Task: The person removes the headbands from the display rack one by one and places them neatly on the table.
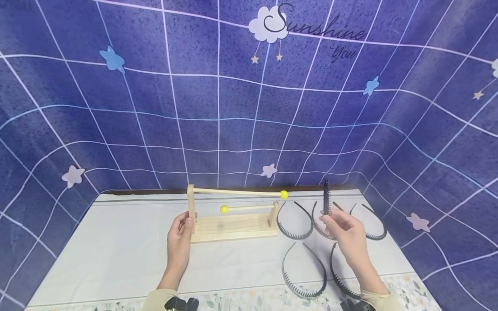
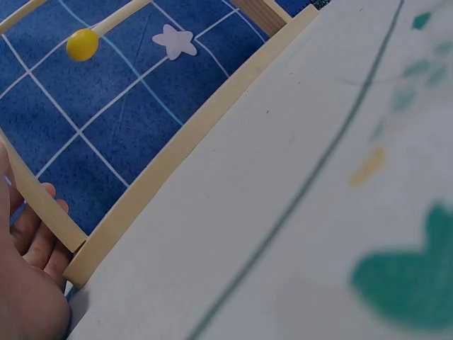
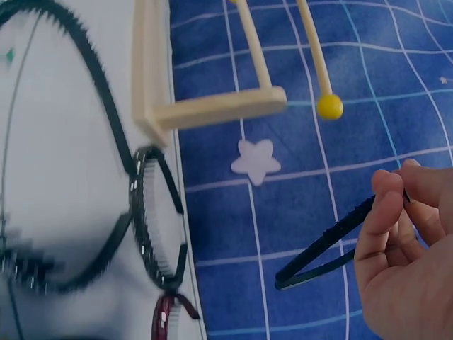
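A light wooden stand (image 1: 233, 228) rests on the table, with two horizontal rods at different heights, each tipped with a yellow ball (image 1: 284, 195). My left hand (image 1: 180, 237) grips its tall left upright (image 1: 191, 203) low down, thumb in front and fingers behind. In the left wrist view those fingers (image 2: 42, 241) show beyond the post. Raised to the right of the upper rod's ball, my right hand (image 1: 350, 237) pinches a black toothed headband (image 1: 326, 196) by its ends. The right wrist view shows that headband (image 3: 318, 248) as a narrow loop pointing away from the fingers.
Several more toothed headbands lie on the right of the white-covered table: a black one (image 1: 295, 236) beside the stand, a dark red one (image 3: 163, 319), another black one (image 1: 377, 237), and two nearer the front, including a greyish one (image 1: 303, 294). A blue grid-patterned curtain (image 1: 218, 108) surrounds the table's back and sides.
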Demonstrator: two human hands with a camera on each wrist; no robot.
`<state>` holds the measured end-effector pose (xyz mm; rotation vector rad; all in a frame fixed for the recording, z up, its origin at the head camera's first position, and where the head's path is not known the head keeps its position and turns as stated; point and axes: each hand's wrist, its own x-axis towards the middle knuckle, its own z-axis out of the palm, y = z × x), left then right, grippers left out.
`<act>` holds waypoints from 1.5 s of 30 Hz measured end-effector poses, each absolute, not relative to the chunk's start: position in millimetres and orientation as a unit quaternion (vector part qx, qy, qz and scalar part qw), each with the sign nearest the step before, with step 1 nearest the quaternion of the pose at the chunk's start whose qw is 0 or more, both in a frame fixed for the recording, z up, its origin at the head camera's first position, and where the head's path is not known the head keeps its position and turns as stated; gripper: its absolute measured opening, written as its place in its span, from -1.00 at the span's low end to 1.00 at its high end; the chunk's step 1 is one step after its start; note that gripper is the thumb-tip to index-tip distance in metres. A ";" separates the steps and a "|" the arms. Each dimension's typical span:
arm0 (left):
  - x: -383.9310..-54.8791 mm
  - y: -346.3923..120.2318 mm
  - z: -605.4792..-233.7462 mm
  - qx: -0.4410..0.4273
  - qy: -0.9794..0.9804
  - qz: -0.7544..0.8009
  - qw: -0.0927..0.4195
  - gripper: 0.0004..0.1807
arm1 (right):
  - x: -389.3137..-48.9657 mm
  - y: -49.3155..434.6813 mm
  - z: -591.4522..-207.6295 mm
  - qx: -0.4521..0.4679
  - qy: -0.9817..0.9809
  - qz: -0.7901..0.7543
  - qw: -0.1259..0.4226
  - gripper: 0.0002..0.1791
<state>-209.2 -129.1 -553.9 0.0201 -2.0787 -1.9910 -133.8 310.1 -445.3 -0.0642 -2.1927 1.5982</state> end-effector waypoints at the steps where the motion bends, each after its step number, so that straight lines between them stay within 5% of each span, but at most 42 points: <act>1: -209.4 -129.2 -554.3 0.007 -0.715 -0.686 0.132 -0.42 | -132.3 312.8 -445.9 -0.024 -0.796 0.566 0.212 -0.79; 29: -209.2 -127.9 -553.5 0.007 -0.711 -0.691 0.134 -0.43 | -83.8 390.2 -471.4 -0.130 -0.801 0.515 0.278 -0.68; 45: -210.5 -127.5 -555.8 0.015 -0.721 -0.680 0.131 -0.40 | -54.7 421.2 -486.7 -0.097 -0.780 0.576 0.227 -0.68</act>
